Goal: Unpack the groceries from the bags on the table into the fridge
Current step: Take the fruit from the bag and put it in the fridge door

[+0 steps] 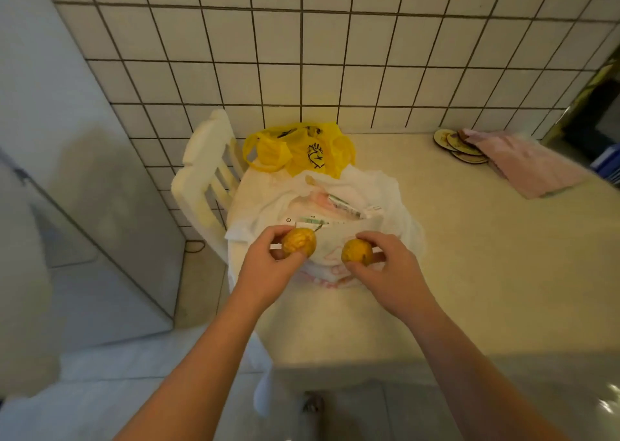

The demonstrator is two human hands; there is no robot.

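Note:
A white plastic bag (385, 199) lies open on the table (486, 256) with packaged goods showing inside it. Behind it sits a crumpled yellow bag (302, 152). My left hand (268, 273) grips a round yellow-orange fruit (298, 242) just above the white bag's near edge. My right hand (392, 269) holds a second, similar fruit (357, 252) beside the first. The two fruits are a short gap apart. At the far left stands the grey fridge (67, 172), its door side blurred.
A white chair (204, 185) stands between the table's left end and the tiled wall (335, 54). At the table's back right lie several round coasters (459, 145) and a pink cloth (530, 165). Pale floor tiles show below the table's near edge.

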